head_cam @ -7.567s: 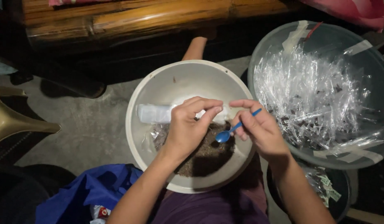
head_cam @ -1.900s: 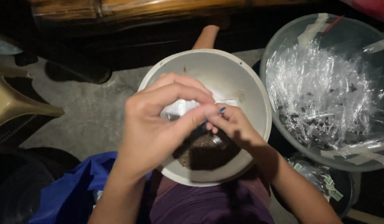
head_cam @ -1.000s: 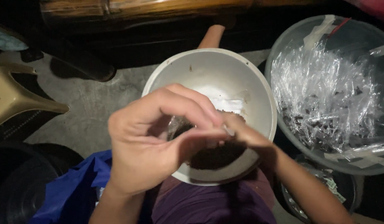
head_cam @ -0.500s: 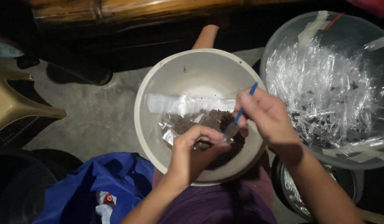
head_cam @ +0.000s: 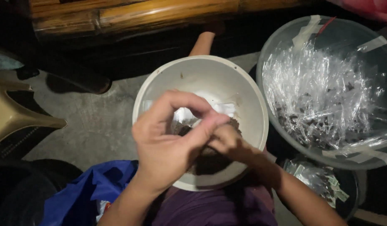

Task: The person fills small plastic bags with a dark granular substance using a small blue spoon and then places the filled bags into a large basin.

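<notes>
- White bowl (head_cam: 239, 83) sits on your lap, dark grains inside.
- Your left hand (head_cam: 168, 146) pinches a small clear bag (head_cam: 183, 119) above it.
- Your right hand (head_cam: 229, 144) touches those fingers; its grip is hidden.

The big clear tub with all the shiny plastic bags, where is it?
In the head view the clear tub sits at the right, right beside the white bowl where both hands work, with a smaller dark tub just below it.

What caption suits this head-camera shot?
Left hand and right hand meet over a white bowl of dark bits, beside a plastic-filled tub.
</notes>
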